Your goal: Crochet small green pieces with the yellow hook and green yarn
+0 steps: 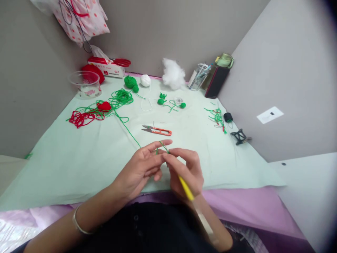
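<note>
Dark shirt [158, 228] nearest; then the right hand [193, 175], fingers clamped on a yellow-handled tool [186, 188]. Left hand [137, 170] pinches green yarn [163, 146], index finger apart, nearer than the snips [160, 131]. Yarn looks light, soft, limp; best gripped beside its loops.

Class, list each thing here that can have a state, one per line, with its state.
Orange snips: blades apart
Loose green yarn: tangled
Loose red yarn: tangled
Tissue box: tissue pulled partly out
Clear tub: uncovered
White stuffing: fluffed up
Yellow-handled tool: gripped in right hand
Green strand: looped over left hand's index finger
</note>
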Tool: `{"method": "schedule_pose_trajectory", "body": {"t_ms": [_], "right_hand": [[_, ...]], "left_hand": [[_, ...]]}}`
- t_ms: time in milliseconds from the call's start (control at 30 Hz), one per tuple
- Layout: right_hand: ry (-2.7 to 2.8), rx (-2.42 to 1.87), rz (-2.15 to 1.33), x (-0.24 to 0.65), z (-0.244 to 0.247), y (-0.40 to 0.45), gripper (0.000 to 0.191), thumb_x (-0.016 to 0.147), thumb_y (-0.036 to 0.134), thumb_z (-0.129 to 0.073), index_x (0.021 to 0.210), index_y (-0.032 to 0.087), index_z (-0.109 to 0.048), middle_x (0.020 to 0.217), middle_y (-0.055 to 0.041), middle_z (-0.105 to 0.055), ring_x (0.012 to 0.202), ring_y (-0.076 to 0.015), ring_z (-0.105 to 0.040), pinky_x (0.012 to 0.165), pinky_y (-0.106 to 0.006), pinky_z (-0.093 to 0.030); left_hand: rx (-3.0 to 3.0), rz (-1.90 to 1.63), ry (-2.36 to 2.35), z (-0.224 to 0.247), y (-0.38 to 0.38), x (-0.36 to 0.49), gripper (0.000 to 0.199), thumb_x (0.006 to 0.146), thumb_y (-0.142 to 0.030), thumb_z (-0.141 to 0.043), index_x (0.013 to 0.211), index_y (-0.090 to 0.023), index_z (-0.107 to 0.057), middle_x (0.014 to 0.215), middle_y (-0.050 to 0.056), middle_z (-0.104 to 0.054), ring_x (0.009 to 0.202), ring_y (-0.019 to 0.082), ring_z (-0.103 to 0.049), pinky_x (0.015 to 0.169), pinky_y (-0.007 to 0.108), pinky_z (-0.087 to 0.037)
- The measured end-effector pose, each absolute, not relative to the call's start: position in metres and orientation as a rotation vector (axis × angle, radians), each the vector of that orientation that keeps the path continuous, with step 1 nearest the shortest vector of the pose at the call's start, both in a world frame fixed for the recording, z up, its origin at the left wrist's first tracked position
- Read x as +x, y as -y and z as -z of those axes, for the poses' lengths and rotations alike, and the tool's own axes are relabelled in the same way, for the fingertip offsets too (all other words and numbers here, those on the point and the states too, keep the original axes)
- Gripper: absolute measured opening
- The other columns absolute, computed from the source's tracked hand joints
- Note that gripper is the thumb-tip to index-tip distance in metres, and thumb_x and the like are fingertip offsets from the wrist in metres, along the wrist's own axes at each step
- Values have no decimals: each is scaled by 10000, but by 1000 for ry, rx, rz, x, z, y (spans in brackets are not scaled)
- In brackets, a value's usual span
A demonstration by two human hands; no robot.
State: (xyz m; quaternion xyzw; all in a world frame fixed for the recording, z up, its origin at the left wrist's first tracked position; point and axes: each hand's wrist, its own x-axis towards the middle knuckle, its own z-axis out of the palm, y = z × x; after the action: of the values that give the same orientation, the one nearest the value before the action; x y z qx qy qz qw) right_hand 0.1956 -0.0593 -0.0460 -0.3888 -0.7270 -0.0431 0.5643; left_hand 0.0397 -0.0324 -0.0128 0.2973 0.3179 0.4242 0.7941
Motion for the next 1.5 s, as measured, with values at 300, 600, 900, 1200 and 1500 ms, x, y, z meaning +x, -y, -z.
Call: {"method": "schedule_pose_trajectory", "body": {"t_ms": [300, 600, 900, 1200, 1500], "right_hand": [[1342, -797, -658, 195, 34, 52, 217, 1053, 196, -592, 1091, 259, -795, 1011, -52, -755, 852, -178, -681, 724, -348, -568], [1178, -784, -776, 201, 31, 55, 200, 1044, 216, -602, 984, 228, -793, 866, -35, -717, 717, -151, -636, 635, -311, -529], [1442, -868, -492, 193, 36, 55, 231, 1035, 153, -599, 1112, 266, -784, 988, -55, -783, 869, -189, -734, 727, -341, -627], [1446, -942, -352, 199, 40, 55, 253, 1022, 121, -606, 1125, 271, -783, 948, -46, -735, 829, -184, -709, 711, -343, -603], [1262, -847, -747, 198, 35, 47, 146, 1025, 275, -656, 1024, 249, -800, 959, -51, -792, 774, -170, -706, 672, -324, -595]], "left_hand": [[758, -1014, -711, 7, 30, 40, 326, 814, -249, -894, 1133, -230, -830, 851, -27, -616, 510, 18, -421, 405, 119, -419], [830, -1064, -768, 12, 31, 34, 218, 839, -230, -870, 1055, -243, -851, 854, -40, -613, 477, 1, -526, 446, 133, -432], [851, -1040, -758, 15, 35, 40, 313, 840, -263, -875, 1149, -235, -832, 890, -9, -647, 577, 58, -550, 487, 172, -490], [546, -927, -676, 16, 26, 38, 229, 819, -227, -892, 1035, -154, -865, 633, -91, -418, 477, -1, -180, 438, 117, -332], [870, -992, -822, 17, 31, 37, 283, 844, -269, -871, 1125, -247, -854, 851, -9, -707, 470, 23, -410, 481, 208, -388]]}}
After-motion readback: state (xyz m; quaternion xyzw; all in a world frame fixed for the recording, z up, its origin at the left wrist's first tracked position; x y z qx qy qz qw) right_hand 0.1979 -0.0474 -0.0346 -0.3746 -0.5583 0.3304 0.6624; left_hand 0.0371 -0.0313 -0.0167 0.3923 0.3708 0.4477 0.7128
